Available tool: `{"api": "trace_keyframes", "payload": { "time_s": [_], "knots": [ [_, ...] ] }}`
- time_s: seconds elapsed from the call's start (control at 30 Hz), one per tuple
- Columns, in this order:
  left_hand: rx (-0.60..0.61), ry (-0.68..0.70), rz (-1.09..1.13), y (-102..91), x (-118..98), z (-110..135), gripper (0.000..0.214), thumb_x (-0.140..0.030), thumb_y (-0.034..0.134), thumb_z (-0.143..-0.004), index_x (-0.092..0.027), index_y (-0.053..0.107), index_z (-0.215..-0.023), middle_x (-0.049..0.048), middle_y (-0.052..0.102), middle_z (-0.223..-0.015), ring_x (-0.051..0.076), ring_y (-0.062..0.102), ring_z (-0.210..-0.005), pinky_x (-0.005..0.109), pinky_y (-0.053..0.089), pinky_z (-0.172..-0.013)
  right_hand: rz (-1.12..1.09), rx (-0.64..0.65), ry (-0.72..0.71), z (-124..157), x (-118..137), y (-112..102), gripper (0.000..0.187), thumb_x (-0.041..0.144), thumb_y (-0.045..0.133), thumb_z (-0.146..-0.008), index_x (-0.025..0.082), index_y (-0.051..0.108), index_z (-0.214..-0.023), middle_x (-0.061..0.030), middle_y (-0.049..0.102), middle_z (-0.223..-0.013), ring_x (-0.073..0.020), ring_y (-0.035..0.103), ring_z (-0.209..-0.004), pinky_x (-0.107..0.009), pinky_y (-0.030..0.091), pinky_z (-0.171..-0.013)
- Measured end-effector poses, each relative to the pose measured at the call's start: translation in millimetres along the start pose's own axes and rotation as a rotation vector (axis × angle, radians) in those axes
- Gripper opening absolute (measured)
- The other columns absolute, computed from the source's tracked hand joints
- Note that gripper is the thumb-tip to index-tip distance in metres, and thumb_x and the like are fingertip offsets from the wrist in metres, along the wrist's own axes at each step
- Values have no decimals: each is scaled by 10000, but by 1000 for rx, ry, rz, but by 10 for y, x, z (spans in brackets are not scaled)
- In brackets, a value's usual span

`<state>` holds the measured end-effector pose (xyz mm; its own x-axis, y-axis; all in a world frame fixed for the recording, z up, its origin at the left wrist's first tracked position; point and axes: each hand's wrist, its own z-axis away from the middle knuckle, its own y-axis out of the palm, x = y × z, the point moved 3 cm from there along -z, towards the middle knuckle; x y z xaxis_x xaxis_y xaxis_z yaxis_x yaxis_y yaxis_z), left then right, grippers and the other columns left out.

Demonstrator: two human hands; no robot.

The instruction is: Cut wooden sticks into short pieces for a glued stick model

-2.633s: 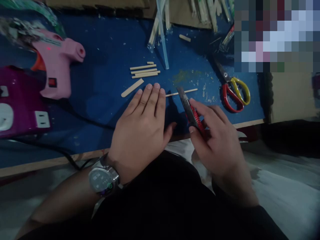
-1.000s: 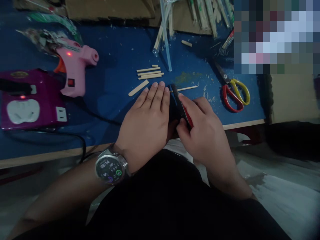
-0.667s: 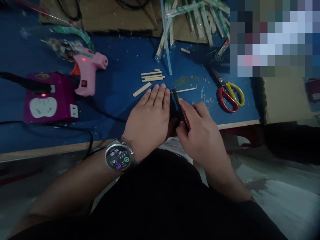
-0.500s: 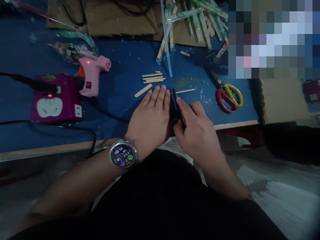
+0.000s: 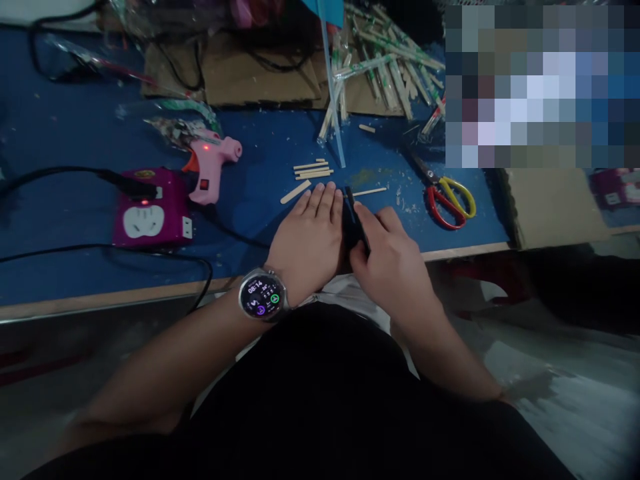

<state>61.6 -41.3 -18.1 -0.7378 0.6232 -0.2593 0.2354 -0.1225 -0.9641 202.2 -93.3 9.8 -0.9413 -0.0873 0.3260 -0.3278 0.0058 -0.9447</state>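
My left hand (image 5: 311, 233) lies flat on the blue table, fingers stretched out and close together, a watch on its wrist. A thin wooden stick (image 5: 373, 192) runs out to the right from beside its fingertips; its left end is hidden. My right hand (image 5: 393, 260) is closed around a dark utility knife (image 5: 350, 196), which lies across the stick just right of my left fingers. Whether the blade cuts into the wood is too dark to see. Beyond my left fingertips are several short stick pieces (image 5: 313, 170) and a flat wooden stick (image 5: 296, 192).
Scissors (image 5: 445, 197) with red and yellow handles lie to the right. A pink glue gun (image 5: 207, 163) and a purple power socket (image 5: 153, 213) with cables stand left. Wrapped chopsticks (image 5: 385, 67), a clear bluish strip (image 5: 333, 100) and cardboard (image 5: 260, 80) are at the back.
The camera view has tilted, so the table things appear shifted, mostly downward. Both hands, the knife and the stick keep nearly the same places relative to one another.
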Motion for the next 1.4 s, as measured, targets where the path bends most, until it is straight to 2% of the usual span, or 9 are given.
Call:
{"api": "trace_keyframes", "payload": {
  "time_s": [0.17, 0.4, 0.57, 0.8, 1.03, 1.13, 1.23, 1.4],
  "knots": [
    [8, -13, -64, -10, -6, -10, 679, -203, 389, -1110, 114, 404, -1710, 332, 402, -1798, 415, 393, -1720, 543, 325, -1433, 24, 13, 7, -12, -1, 11, 674, 186, 501, -991, 87, 587, -1652, -243, 667, -1380, -328, 737, -1000, -456, 649, -806],
    [88, -32, -120, -26, -36, -39, 688, -186, 377, -1118, 126, 354, -1731, 350, 338, -1820, 431, 360, -1735, 557, 314, -1440, 27, 43, 21, -6, -30, 49, 685, 206, 484, -1012, 120, 551, -1688, -227, 659, -1384, -287, 721, -958, -397, 626, -779],
    [47, -46, -96, -9, -19, -39, 697, -240, 387, -1120, 101, 384, -1728, 306, 346, -1838, 387, 358, -1749, 547, 296, -1454, 45, 74, 34, -85, -22, 18, 688, 205, 467, -1017, 110, 543, -1694, -234, 640, -1408, -306, 724, -994, -422, 629, -822],
    [50, -61, -73, 15, -13, -41, 704, -253, 393, -1117, 76, 377, -1740, 288, 369, -1841, 379, 351, -1753, 536, 291, -1456, 77, 117, 22, -16, -12, 9, 707, 217, 449, -1026, 85, 509, -1718, -247, 626, -1400, -301, 708, -963, -427, 616, -788],
    [76, -80, -87, -34, -1, -88, 753, -272, 458, -1097, 89, 346, -1748, 286, 319, -1866, 381, 311, -1769, 499, 213, -1481, 70, 74, 14, -149, -30, 43, 692, 213, 451, -1025, 102, 536, -1702, -236, 634, -1384, -289, 704, -968, -406, 602, -797],
    [79, -50, -125, -62, -22, -81, 727, -263, 425, -1115, 119, 359, -1730, 315, 334, -1848, 394, 302, -1769, 529, 202, -1481, 85, 99, 10, -163, -34, 30, 702, 213, 442, -1032, 95, 508, -1720, -240, 627, -1396, -292, 701, -965, -415, 604, -798],
    [101, -19, -150, -65, -26, -73, 713, -252, 399, -1126, 128, 354, -1728, 332, 341, -1838, 402, 290, -1771, 540, 209, -1478, 96, 122, 5, -182, -26, 22, 704, 204, 433, -1036, 86, 490, -1728, -249, 615, -1428, -294, 701, -975, -425, 609, -813],
    [102, -38, -123, -53, -1, -83, 727, -275, 410, -1119, 107, 360, -1735, 310, 359, -1841, 393, 314, -1764, 512, 234, -1473, 72, 95, -11, -141, -32, 35, 702, 219, 437, -1031, 83, 502, -1716, -254, 613, -1410, -287, 680, -942, -423, 599, -774]
  ]
}}
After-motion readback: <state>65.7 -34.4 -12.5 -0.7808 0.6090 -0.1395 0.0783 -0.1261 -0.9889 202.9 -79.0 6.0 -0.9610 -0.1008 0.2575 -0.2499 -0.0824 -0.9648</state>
